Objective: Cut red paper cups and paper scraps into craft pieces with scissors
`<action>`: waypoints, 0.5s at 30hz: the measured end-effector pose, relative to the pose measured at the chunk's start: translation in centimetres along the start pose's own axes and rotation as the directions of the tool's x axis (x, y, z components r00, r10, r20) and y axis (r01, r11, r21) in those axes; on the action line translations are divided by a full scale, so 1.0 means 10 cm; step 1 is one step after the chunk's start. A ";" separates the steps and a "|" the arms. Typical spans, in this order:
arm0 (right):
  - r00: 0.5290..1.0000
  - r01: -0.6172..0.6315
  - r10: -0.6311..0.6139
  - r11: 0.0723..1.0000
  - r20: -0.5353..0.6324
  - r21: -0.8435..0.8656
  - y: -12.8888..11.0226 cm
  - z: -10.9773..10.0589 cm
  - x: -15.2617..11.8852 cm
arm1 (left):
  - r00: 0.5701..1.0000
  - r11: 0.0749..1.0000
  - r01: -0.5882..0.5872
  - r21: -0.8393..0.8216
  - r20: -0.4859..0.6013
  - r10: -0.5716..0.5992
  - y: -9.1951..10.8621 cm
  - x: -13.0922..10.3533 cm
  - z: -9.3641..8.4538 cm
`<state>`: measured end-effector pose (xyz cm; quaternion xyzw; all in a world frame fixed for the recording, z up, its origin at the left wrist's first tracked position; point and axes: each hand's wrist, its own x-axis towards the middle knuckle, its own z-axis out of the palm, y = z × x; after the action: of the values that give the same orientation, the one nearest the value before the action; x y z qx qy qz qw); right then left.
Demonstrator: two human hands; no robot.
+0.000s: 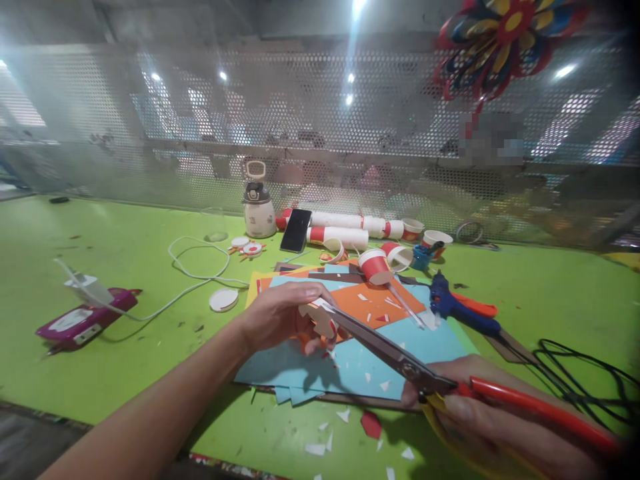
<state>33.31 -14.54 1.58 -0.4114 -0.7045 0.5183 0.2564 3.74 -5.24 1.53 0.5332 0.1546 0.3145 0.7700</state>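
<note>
My left hand (287,313) is closed round a small white and red paper cutout (323,319), with orange paper bits showing below it. In my right hand (475,407) are large scissors (415,373) with red handles. Their blades reach up and left, and the tips touch the cutout's edge; the blades look nearly together. Under both hands lie sheets of light blue paper (360,367) and orange paper (350,300). White paper scraps (344,416) and a red piece (371,425) lie on the green table (225,427) near me.
A blue glue gun (457,307) with a black cord lies right of the sheets. Paper cups (375,267), a phone (296,231) and a bottle (259,213) stand behind. At left, a white cable (173,300) runs from a purple power strip (87,320).
</note>
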 end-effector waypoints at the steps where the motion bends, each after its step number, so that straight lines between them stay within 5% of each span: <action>1: 1.000 -0.001 0.001 1.000 -0.015 -0.020 -0.03 0.01 0.02 | 1.000 1.000 0.002 0.002 -0.003 -0.002 0.00 0.00 0.00; 10: 0.980 -0.094 0.062 0.981 -0.189 -0.168 -0.14 0.07 0.01 | 0.998 0.998 -0.055 0.039 -0.027 0.056 -0.01 0.01 -0.01; 15: 0.999 -0.048 0.051 0.973 0.008 -0.225 -0.17 0.07 0.00 | 0.996 0.995 -0.083 0.056 -0.037 0.085 0.00 0.01 -0.01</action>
<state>32.23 -15.08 2.96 -0.4517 -0.7498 0.4444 0.1903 3.83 -5.11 1.48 0.5536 0.1555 0.3526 0.7382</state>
